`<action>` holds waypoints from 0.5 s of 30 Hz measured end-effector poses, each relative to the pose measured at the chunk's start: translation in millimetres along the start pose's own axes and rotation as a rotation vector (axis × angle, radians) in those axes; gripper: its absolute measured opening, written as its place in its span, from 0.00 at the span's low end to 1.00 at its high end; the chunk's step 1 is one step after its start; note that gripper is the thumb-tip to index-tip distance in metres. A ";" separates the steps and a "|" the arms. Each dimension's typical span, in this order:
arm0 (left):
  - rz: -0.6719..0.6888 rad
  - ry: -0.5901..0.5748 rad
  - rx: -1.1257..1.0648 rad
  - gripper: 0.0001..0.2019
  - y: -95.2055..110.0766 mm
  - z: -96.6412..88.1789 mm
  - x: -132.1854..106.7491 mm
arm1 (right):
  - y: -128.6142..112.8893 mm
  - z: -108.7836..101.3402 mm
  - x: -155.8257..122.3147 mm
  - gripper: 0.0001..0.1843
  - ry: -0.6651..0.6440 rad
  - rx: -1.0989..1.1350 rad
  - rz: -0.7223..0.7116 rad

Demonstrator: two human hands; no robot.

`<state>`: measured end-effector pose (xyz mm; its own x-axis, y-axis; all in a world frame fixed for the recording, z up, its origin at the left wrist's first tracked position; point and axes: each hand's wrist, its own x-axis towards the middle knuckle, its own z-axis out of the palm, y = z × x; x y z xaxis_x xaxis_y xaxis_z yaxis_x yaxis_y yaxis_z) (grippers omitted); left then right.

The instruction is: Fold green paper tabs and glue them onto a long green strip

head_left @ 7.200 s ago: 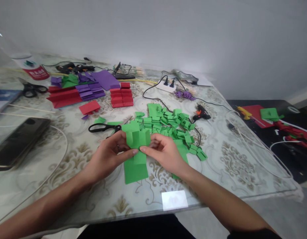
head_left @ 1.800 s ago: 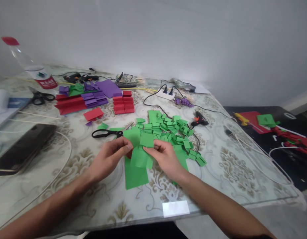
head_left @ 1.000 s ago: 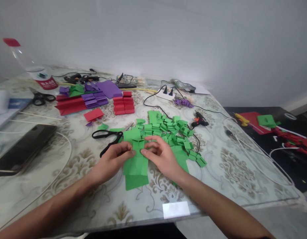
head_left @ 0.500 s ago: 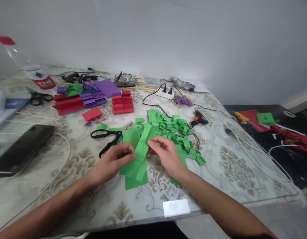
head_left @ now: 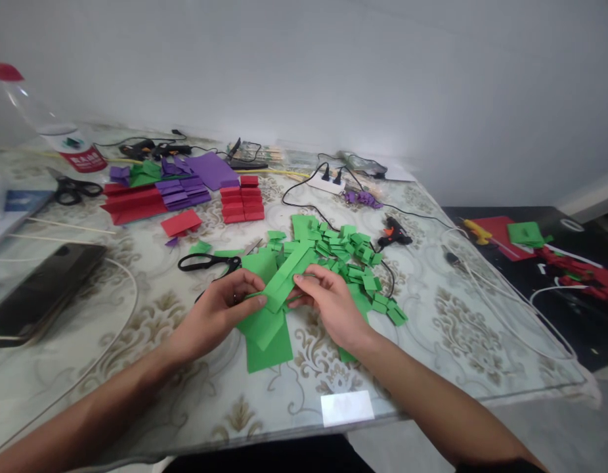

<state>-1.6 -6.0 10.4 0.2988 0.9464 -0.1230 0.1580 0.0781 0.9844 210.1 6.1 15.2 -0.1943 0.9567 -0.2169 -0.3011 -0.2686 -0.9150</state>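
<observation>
Between my two hands is a green paper strip, tilted up to the right and creased. My left hand pinches its lower left end between thumb and fingers. On its right edge, my right hand closes thumb and fingers on the same strip. Below the strip lie green paper sheets. Just beyond it spreads a pile of small folded green paper pieces. Black-handled scissors rest left of the sheets, partly hidden behind my left hand.
A phone and a white cable lie at the left. Folded red paper and purple paper sit farther back, near a bottle. A power strip and a black glue gun with cords are at the back right.
The green strip has turned, leaning more to the right, and its lower end has shifted left. Both hands keep their hold on it. The view has shifted slightly.
</observation>
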 end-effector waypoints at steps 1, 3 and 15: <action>0.016 0.025 0.014 0.13 -0.2 -1.1 0.6 | -0.5 0.1 -0.3 0.17 -0.004 -0.007 0.003; 0.052 0.080 0.045 0.12 0.4 -3.5 1.7 | -1.1 0.1 -0.7 0.18 -0.010 -0.025 0.011; 0.063 0.119 0.030 0.13 1.8 -2.6 2.6 | 2.5 3.5 -3.3 0.22 -0.037 -0.095 0.033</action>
<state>-2.9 -2.6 12.2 0.1953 0.9798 -0.0434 0.1708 0.0096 0.9853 206.7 1.9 14.9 -0.2374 0.9422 -0.2364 -0.2047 -0.2864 -0.9360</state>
